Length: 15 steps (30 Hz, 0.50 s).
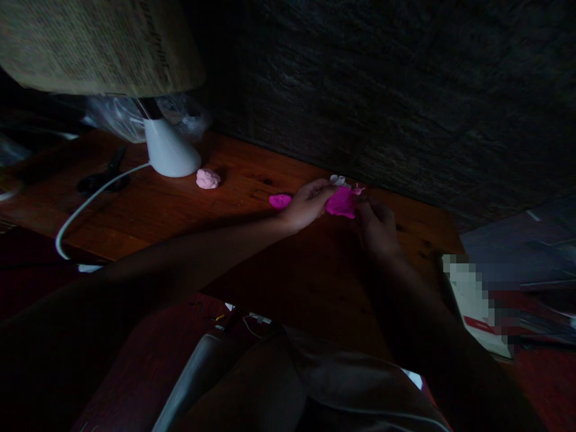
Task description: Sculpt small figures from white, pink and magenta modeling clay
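Note:
A flattened bright magenta piece (341, 203), soft like modelling clay, is held up between my two hands above the wooden table. My left hand (310, 204) pinches its left edge between thumb and fingers. On its right edge, the fingers of my right hand (377, 227) close in shadow. A second magenta piece (279, 201) lies on the table just left of my left wrist. Behind the held piece, a small white petal-like shape (337, 179) and a thin pink shape (358, 189) are partly hidden. Farther left sits a pale pink lump (207, 178).
A lamp with a white base (171, 150) and a woven-looking shade (103, 48) stands on the wooden table (243, 174) at left, its white cord looping forward. Dark scissors (105, 174) lie beside it, clear plastic behind. A dark wall rises behind; a pale box-like object (477, 309) is at right.

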Available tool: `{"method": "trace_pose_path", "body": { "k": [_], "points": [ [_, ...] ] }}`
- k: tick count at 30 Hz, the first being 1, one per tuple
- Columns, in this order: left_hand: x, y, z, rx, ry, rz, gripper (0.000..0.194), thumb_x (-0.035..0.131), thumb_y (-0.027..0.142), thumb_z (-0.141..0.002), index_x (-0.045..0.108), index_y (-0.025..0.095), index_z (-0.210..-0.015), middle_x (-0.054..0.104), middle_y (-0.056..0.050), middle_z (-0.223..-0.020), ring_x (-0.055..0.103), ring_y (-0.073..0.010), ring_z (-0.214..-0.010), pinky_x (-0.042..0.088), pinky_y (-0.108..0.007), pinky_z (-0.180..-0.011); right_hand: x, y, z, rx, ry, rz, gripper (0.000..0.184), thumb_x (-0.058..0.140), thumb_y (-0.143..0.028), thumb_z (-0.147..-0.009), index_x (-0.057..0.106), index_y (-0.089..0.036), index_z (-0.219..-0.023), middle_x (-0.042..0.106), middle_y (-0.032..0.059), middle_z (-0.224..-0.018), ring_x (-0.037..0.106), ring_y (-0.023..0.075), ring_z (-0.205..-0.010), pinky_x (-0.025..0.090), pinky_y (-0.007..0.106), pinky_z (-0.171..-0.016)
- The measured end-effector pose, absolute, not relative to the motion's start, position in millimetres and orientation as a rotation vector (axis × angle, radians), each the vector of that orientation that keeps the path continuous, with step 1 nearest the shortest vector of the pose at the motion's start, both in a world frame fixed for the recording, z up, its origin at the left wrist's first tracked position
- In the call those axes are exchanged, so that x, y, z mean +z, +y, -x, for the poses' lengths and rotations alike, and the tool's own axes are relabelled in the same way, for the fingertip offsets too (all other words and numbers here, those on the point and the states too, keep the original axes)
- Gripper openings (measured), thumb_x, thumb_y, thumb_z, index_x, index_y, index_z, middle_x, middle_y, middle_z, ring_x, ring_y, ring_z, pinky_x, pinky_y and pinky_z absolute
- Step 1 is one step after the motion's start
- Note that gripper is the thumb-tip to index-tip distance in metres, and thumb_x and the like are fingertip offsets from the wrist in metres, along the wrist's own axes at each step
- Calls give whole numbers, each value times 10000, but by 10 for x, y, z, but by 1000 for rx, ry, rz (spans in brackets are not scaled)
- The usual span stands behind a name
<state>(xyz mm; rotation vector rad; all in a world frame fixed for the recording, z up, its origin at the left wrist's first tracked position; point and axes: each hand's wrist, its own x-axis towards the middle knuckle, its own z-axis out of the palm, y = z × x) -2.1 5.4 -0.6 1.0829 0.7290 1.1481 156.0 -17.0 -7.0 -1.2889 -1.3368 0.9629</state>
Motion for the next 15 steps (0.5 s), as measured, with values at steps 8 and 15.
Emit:
{"method": "trace_pose_path", "body": {
  "k": [8,15],
  "points": [
    [-14,55,41,1098,715,-1125,229,475,156,-983,479,173,-755,378,96,-485,309,-34,-392,201,-185,-423,-53,-154,-1562,887,-1322,1320,322,650,-541,-833,633,-237,-726,571,-6,-655,496,153,-603,387,303,-581],
    [-59,53,40,1032,685,-1259,271,502,210,-976,522,154,-712,430,76,-522,352,-34,-439,263,-188,-460,-85,-147,-1558,942,-1341,1230,328,654,-548,-839,647,-226,-779,649,4,-738,575,165,-669,457,315,-659]
  ]
}}
